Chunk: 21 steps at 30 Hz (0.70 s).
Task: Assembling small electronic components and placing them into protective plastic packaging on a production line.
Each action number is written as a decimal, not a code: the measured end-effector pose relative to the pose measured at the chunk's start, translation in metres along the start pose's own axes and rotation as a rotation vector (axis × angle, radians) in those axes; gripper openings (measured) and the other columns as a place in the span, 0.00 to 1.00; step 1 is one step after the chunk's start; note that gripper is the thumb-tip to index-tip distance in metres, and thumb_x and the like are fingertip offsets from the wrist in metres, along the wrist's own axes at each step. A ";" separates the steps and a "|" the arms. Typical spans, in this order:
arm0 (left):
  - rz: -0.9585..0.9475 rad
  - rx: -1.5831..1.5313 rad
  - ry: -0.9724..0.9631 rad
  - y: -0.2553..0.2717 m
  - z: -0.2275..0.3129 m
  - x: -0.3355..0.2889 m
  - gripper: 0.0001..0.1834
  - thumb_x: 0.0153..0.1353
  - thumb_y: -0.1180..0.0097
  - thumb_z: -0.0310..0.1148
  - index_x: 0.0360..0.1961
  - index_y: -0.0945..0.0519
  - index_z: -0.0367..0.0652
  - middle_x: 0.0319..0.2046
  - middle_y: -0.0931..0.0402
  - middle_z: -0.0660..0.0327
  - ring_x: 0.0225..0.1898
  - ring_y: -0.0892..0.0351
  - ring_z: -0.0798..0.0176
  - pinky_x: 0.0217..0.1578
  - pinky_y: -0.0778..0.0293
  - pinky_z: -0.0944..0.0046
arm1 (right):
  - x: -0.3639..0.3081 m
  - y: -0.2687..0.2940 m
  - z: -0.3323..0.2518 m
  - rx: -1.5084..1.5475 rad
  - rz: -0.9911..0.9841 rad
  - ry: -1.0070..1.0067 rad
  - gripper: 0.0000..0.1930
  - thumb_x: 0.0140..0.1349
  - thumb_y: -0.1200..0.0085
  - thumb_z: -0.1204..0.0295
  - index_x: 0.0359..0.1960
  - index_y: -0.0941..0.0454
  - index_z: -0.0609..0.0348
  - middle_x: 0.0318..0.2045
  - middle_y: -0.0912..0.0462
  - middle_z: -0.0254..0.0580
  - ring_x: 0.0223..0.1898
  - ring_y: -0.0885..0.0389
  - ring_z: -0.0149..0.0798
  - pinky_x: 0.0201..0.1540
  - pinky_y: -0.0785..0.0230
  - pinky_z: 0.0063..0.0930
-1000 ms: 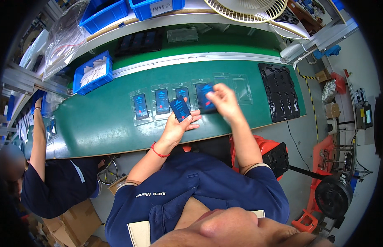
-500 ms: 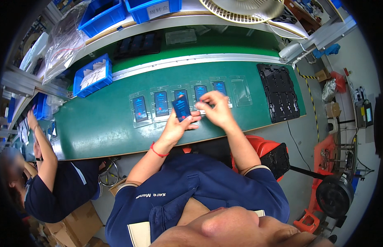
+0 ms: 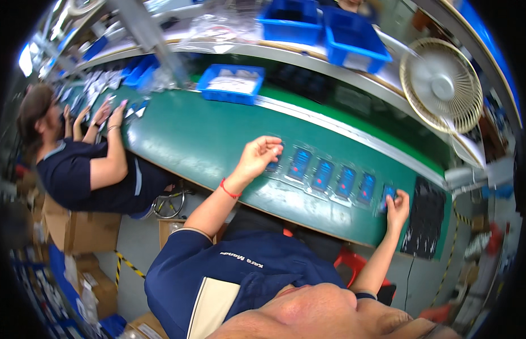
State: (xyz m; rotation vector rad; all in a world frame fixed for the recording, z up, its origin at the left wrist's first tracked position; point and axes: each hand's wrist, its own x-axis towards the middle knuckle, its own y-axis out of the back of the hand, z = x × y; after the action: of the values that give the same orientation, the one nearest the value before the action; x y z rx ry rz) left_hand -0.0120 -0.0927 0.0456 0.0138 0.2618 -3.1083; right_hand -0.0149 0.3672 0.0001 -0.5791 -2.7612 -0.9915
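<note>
Apart now, where half a second ago they worked close together: the left hand (image 3: 257, 158) has gone to the near-left end of the row, the right hand (image 3: 398, 210) to its other end. The panel that I saw lying in the left palm is no longer there, and the last tray, bare earlier, now has a panel at it. My view has also swung round, so the whole bench sits differently.

At the left hand, fingers curl over the first panel (image 3: 273, 166), covering part of it; from here I cannot tell whether they grip anything. At the right hand, thumb and fingertips bend together at the last panel (image 3: 388, 195), overlapping its lower right side; I cannot tell whether they pinch it or merely touch.

Between the two hands I count four more panels (image 3: 322, 175), dark with blue print and a red spot, lying in clear trays (image 3: 341, 201) side by side on the green bench (image 3: 184, 133).

Just right of the right hand lies a black moulded tray (image 3: 423, 226). Beyond the left hand, toward the rear, stands a blue bin (image 3: 229, 97) of white papers; well to that hand's left, a co-worker (image 3: 99, 175) has hands above the bench. Past the right hand, higher up, I see a round fan (image 3: 442, 85).
</note>
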 end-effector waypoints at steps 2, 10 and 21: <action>0.199 0.141 -0.113 0.036 0.016 0.014 0.09 0.60 0.47 0.25 0.42 0.23 0.36 0.36 0.21 0.59 0.38 0.22 0.68 0.35 0.25 0.70 | -0.007 -0.012 -0.028 -0.215 -0.018 0.124 0.16 0.46 0.38 0.75 0.39 0.25 0.57 0.29 0.30 0.38 0.29 0.32 0.35 0.34 0.35 0.27; 0.417 1.207 -0.456 0.170 0.059 0.141 0.13 0.47 0.40 0.33 0.35 0.18 0.40 0.35 0.21 0.48 0.40 0.22 0.47 0.44 0.27 0.56 | -0.017 -0.052 -0.065 -0.192 -0.023 0.308 0.12 0.50 0.42 0.74 0.38 0.25 0.60 0.32 0.27 0.45 0.32 0.27 0.44 0.38 0.34 0.37; 0.314 1.503 0.187 0.199 0.051 0.204 0.16 0.51 0.46 0.38 0.40 0.18 0.46 0.42 0.23 0.46 0.45 0.23 0.46 0.46 0.27 0.55 | -0.024 -0.060 -0.072 -0.210 -0.073 0.304 0.12 0.50 0.42 0.73 0.37 0.25 0.61 0.30 0.29 0.42 0.30 0.32 0.41 0.35 0.39 0.35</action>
State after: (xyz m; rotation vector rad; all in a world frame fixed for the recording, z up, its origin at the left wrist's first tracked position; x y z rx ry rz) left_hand -0.2120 -0.3018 0.0608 0.3083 -1.7804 -2.2202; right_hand -0.0162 0.2712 0.0146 -0.3228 -2.4447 -1.2783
